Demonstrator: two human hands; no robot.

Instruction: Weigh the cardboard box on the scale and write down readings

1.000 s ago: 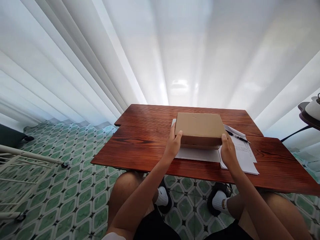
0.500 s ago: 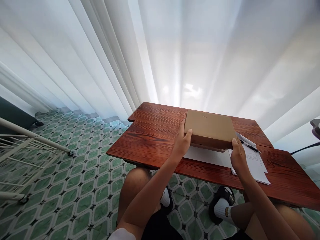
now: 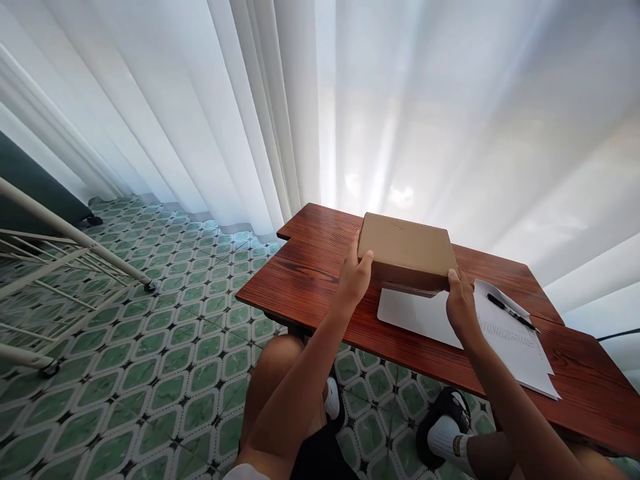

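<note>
Between my two hands is a brown cardboard box [image 3: 407, 247], held level above the table. My left hand [image 3: 355, 277] grips its left end, thumb on the near left corner. At the opposite end my right hand [image 3: 461, 300] clasps the near right corner, thumb against the front face. Below the box lies a flat silver-white panel [image 3: 415, 317], perhaps a closed laptop, partly covered from view. Sheets of paper with writing [image 3: 517, 353] rest right of my right hand, and a black pen [image 3: 513, 312] lies on them.
The dark red wooden table [image 3: 300, 280] stands before my knees. White curtains [image 3: 350, 100] hang behind it. To the left, a white metal rack on casters [image 3: 75, 240] stands on the green tiled floor [image 3: 175, 360], near a dark green object [image 3: 40, 180].
Held in both hands, the box has shifted left over the table, uncovering more of the papers and pen. My view has turned slightly left.
</note>
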